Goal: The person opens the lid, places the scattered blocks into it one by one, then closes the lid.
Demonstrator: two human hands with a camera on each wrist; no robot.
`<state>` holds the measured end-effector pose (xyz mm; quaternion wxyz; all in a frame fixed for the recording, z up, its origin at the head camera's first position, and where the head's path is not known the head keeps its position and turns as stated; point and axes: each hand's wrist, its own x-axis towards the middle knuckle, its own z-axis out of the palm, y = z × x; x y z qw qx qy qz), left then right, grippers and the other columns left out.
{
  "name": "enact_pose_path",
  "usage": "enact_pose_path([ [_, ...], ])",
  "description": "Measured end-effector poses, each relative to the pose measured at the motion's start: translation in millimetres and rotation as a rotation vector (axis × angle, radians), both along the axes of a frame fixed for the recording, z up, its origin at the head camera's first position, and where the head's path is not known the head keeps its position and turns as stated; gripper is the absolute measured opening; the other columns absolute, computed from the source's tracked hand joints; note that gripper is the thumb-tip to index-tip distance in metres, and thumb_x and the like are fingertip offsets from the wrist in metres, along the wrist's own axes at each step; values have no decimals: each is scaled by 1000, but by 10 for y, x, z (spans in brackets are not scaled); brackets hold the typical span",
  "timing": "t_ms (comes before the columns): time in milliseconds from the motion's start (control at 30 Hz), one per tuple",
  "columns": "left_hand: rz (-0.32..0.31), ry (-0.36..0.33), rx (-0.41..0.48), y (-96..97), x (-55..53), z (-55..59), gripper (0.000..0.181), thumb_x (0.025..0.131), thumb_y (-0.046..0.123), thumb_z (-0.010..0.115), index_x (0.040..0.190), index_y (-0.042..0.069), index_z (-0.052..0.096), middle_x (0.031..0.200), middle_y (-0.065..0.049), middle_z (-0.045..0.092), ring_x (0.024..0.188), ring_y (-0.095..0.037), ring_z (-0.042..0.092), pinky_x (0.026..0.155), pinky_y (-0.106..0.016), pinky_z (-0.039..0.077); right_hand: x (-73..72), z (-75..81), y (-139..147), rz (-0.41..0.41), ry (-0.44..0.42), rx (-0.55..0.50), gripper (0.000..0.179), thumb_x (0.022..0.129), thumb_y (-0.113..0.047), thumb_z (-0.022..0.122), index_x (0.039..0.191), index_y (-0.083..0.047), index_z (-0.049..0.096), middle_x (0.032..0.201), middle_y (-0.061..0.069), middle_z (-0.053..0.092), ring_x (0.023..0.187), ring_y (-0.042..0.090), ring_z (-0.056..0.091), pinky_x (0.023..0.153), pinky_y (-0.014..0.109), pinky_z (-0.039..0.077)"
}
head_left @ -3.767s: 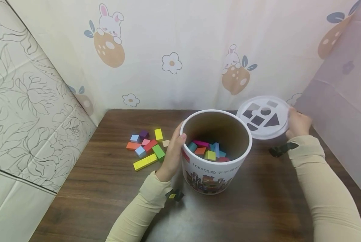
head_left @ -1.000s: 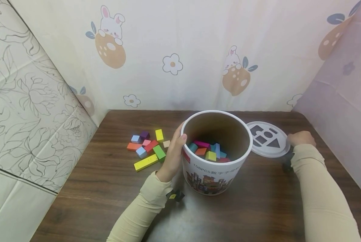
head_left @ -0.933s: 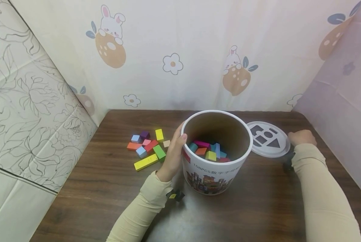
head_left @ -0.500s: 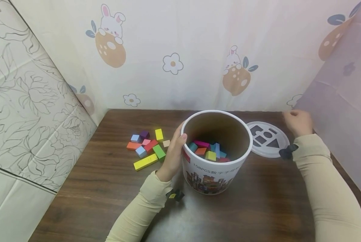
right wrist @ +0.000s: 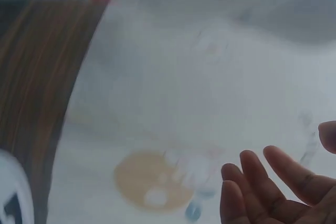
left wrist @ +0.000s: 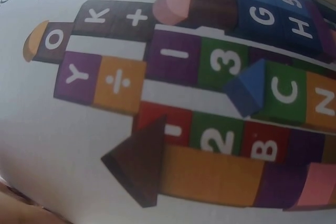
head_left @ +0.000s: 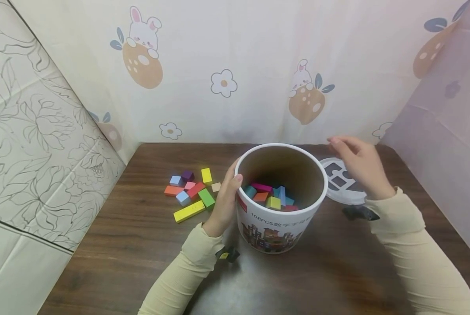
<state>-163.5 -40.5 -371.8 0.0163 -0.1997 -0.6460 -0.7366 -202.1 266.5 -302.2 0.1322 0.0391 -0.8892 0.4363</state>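
Observation:
My left hand [head_left: 225, 199] holds the side of a white bucket [head_left: 282, 227], its thumb at the rim and its other fingers mostly hidden. The bucket stands upright without its lid, with several coloured wooden blocks [head_left: 273, 203] at the bottom. Its printed wall, showing lettered and numbered blocks, fills the left wrist view [left wrist: 173, 177]. My right hand [head_left: 362, 164] is in the air with nothing in it, fingers loosely extended, overlapping the white lid [head_left: 346, 199] with shaped cut-outs. The right wrist view shows those fingers spread apart from the thumb.
Left of the bucket, several loose blocks lie on the dark wooden table [head_left: 140, 245], among them a yellow bar [head_left: 189, 211], a green block [head_left: 206, 199] and a purple cube [head_left: 187, 176]. A patterned cloth [head_left: 258, 87] hangs behind the table.
My right hand lowered the lid onto the table right of the bucket and let go. It then rose and moved left over the lid. My left hand and the bucket stayed put.

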Motion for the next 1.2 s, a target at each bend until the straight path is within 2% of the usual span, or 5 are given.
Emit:
enact_pose_path([
  [100,3,-4,-1,2,0,-3,57,97,40,43,151,30,27,152,0,35,141,-31,31,112,-61,33,162,-7,-146,76,-21,30,45,100,-43,50,135,-15,59,124,0,67,103,-5,58,85,12,46],
  [200,5,-3,1,3,1,-9,57,97,41,43,151,31,28,152,0,35,141,-32,31,112,-62,32,302,-28,-249,150,-50,23,46,101,-39,50,141,-17,53,137,11,59,119,19,57,96,37,52],
  [333,14,5,4,6,-7,-23,56,97,42,43,150,33,29,151,-1,36,141,-32,31,112,-62,32,419,-78,-326,207,-82,-24,50,102,-37,49,146,-13,46,145,16,51,131,39,48,101,67,40],
  [633,9,23,6,14,-18,-15,56,97,42,43,150,32,29,151,1,37,140,-31,32,111,-63,32,537,-209,-434,210,-170,-206,52,105,-36,37,152,-12,36,154,15,40,138,37,38,107,68,33],
  [1200,31,52,-17,37,-38,-17,57,98,43,40,152,31,28,151,7,37,139,-24,34,111,-61,34,548,-285,-589,169,-163,-362,53,106,-31,21,154,-9,29,160,10,30,144,33,28,116,61,24],
])
